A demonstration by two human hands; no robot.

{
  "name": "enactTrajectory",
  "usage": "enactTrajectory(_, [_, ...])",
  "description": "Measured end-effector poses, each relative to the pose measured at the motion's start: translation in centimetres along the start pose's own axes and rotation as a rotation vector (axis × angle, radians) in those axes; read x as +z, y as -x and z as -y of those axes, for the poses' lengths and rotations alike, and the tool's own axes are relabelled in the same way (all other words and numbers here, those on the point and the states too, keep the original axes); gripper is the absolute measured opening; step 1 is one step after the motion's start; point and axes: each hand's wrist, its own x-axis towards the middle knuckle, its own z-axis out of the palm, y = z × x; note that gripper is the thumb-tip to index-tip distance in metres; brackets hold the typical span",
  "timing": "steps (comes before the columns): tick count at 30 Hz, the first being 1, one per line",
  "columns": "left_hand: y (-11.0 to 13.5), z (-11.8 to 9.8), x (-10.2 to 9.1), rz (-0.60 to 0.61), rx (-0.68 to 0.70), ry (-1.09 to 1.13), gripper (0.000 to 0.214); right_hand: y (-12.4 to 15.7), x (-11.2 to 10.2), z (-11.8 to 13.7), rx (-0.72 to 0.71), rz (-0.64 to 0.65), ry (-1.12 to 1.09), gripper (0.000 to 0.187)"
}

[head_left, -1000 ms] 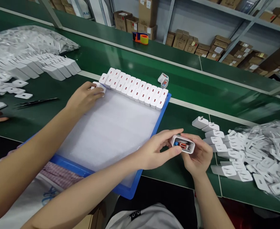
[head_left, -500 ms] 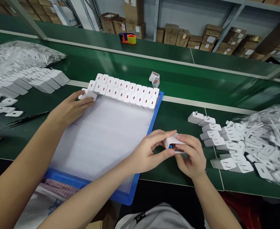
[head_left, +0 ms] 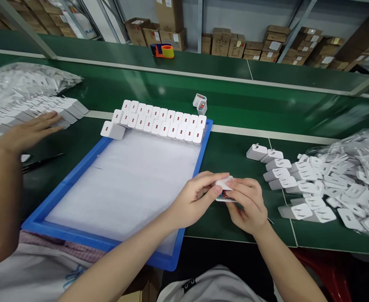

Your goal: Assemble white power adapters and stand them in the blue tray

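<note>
My left hand [head_left: 197, 199] and my right hand [head_left: 249, 207] meet over the green table, just right of a blue tray [head_left: 90, 240]. Together they pinch one small white charger [head_left: 224, 184], whose orange and blue ports show underneath. The tray is lined with white foam. Two rows of white chargers [head_left: 159, 119] with orange ports stand along its far edge. One more charger [head_left: 112, 130] lies at the tray's far left corner.
A co-worker's hand [head_left: 30, 132] reaches from the left over lined-up chargers and a bagged pile [head_left: 24, 92]. Black tweezers [head_left: 41, 161] lie below it. Another heap of chargers [head_left: 344, 184] sits on the right. Two loose chargers [head_left: 200, 102] and a tape dispenser [head_left: 162, 50] lie beyond the tray.
The co-worker's hand let go of the charger at the tray's far left corner and pulled away to the left. My hands turned the held charger over, ports now facing down.
</note>
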Motion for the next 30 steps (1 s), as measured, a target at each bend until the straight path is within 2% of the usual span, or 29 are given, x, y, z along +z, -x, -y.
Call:
enactTrajectory(3, [0.0,0.0,0.1,-0.012,-0.1,0.076,0.04,-0.2,0.1,0.0,0.036,0.025,-0.031,0.03])
enactTrajectory(5, [-0.1,0.0,0.1,0.021,-0.151,0.148,0.041,-0.3,0.1,-0.1,0.063,0.01,-0.084,0.04])
enactTrajectory(8, [0.0,0.1,0.2,0.053,-0.184,0.215,0.046,-0.4,0.3,-0.3,0.115,-0.036,-0.188,0.057])
enactTrajectory(10, [0.1,0.1,0.3,0.04,-0.18,0.209,0.047,-0.3,0.3,-0.3,0.16,-0.054,-0.22,0.063])
enactTrajectory(15, [0.3,0.3,0.5,0.008,-0.101,0.084,0.049,-0.3,0.3,-0.1,0.19,0.006,-0.161,0.047])
enactTrajectory(20, [0.2,0.1,0.6,0.009,-0.047,0.066,0.039,-0.4,0.2,-0.2,0.158,0.006,-0.121,0.049])
enactTrajectory(22, [0.0,-0.2,0.2,0.058,-0.073,0.069,0.035,-0.5,0.0,-0.3,0.159,0.023,-0.14,0.049])
enactTrajectory(27, [-0.6,-0.8,-0.9,0.172,-0.27,0.124,0.037,-0.9,-0.3,-0.7,0.105,0.145,-0.263,0.053])
enactTrajectory(30, [-0.7,-0.5,-1.0,0.208,-0.266,0.087,0.035,-1.0,-0.5,-0.7,0.078,0.175,-0.302,0.056])
